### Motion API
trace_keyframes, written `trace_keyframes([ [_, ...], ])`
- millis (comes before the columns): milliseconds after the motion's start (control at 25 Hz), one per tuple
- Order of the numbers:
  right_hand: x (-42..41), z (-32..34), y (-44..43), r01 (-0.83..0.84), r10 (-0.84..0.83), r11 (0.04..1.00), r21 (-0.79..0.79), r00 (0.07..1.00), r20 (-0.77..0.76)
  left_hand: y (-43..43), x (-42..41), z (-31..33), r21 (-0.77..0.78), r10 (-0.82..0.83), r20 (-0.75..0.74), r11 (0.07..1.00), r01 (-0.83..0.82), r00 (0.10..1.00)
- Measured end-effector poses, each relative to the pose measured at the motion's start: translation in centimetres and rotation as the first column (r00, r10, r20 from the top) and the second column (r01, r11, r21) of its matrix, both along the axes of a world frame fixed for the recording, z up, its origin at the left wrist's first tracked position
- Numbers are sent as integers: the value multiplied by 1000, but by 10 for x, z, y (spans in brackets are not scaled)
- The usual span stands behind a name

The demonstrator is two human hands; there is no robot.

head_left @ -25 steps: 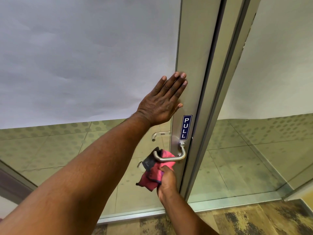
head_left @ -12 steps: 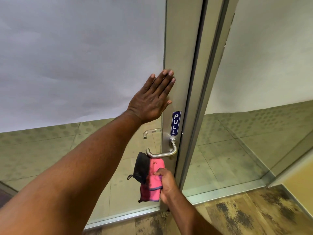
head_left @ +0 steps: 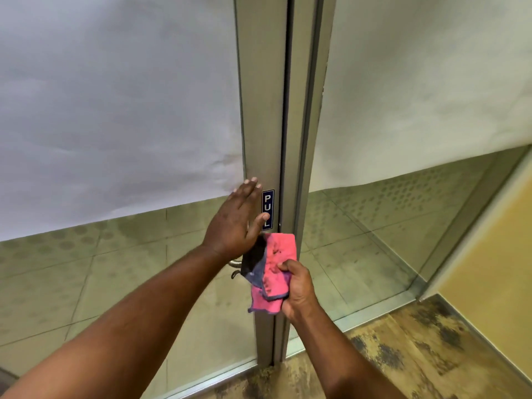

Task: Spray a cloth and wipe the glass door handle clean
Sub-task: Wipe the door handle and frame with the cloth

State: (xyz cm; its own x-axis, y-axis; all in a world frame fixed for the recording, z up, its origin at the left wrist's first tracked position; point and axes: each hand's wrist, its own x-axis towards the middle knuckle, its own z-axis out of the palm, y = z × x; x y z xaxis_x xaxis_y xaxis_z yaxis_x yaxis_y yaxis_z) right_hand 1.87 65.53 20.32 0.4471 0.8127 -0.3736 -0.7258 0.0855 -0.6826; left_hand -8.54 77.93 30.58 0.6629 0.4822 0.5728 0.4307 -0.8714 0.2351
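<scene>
My right hand (head_left: 298,290) grips a pink cloth (head_left: 276,269) with a dark grey patch, held up in front of the metal door frame (head_left: 263,110). The cloth and my left hand cover nearly all of the silver lever handle; only a short bit of metal (head_left: 234,262) shows left of the cloth. My left hand (head_left: 234,226) is flat with fingers together, just left of the blue PULL sign (head_left: 267,208), its thumb over the sign's lower part. No spray bottle is in view.
Frosted film covers the upper glass (head_left: 115,110) on both sides of the frame. Through the lower glass I see a tiled floor (head_left: 86,269). A mottled brown floor (head_left: 403,355) lies at my feet, and a yellow wall (head_left: 489,269) stands at the right.
My left hand slid down the door from above the PULL sign to beside it. My right hand raised the cloth from under the lever to in front of it. The camera shifted left.
</scene>
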Motion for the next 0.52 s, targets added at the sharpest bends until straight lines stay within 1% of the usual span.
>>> trace_keyframes([
  [40,5,5,-1,29,-29,999,39,1000,-9,-9,-3,-10,-175,13,50,985,-4,999],
  [80,8,10,-3,55,-54,995,89,998,-12,-18,-5,-18,-362,20,101,932,18,995],
  [120,11,15,-5,77,-76,988,133,997,-8,-27,-6,-24,-544,20,160,836,71,987],
  [160,13,20,-9,92,-93,981,170,996,0,-36,-6,-27,-692,18,227,706,148,974],
  [200,15,23,-13,102,-107,975,199,994,12,-42,-5,-29,-786,14,283,576,223,959],
  [240,17,27,-17,109,-117,969,221,993,26,-46,-4,-30,-837,6,314,475,273,949],
  [280,19,30,-22,113,-127,966,231,991,44,-49,-4,-30,-863,-8,318,411,293,948],
  [360,21,35,-32,129,-150,967,219,985,82,-55,-3,-32,-892,-54,316,323,316,947],
  [440,23,39,-43,155,-181,966,207,977,114,-65,-1,-31,-911,-64,309,266,315,949],
  [520,25,41,-56,173,-205,965,198,967,154,-75,2,-30,-914,-48,296,275,298,954],
])
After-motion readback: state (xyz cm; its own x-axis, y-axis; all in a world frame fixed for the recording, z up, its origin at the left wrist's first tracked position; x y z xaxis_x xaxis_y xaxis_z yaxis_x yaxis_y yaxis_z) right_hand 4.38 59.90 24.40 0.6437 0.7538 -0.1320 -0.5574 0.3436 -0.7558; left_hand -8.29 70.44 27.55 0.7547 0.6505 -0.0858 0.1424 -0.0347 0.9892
